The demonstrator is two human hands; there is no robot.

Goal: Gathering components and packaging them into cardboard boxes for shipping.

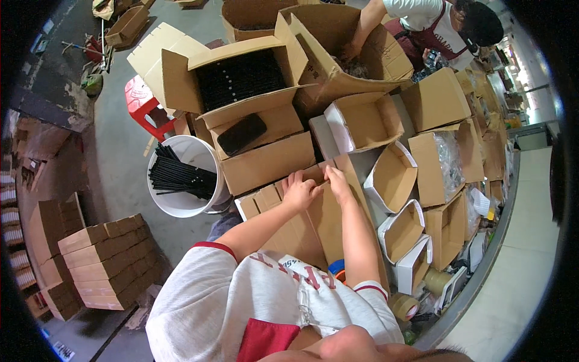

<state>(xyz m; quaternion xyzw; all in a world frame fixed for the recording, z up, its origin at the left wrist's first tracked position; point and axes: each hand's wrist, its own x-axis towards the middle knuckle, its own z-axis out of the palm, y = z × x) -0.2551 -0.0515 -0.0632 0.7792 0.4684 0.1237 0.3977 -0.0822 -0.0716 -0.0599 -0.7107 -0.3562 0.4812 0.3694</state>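
A flat-lying brown cardboard box (329,226) with creased flaps lies right in front of my body. My left hand (300,192) has its fingers curled over a raised flap near the far end. Close beside it, my right hand (338,183) grips the far edge of the same cardboard, its fingers bent and partly hidden. Just beyond stands an open carton (265,166) packed with rows of black pieces (241,78). A black oblong piece (242,134) lies on that carton's near flap. Near my right forearm sits a blue tape roll (336,266), partly covered.
At left, a white bucket (181,211) holds black rods (181,176), beside a red stool (137,99). Small open boxes (392,175) line the right side. Stacked cartons (111,265) stand on the floor. At the back, a co-worker's arm (368,24) reaches into a large carton (313,96).
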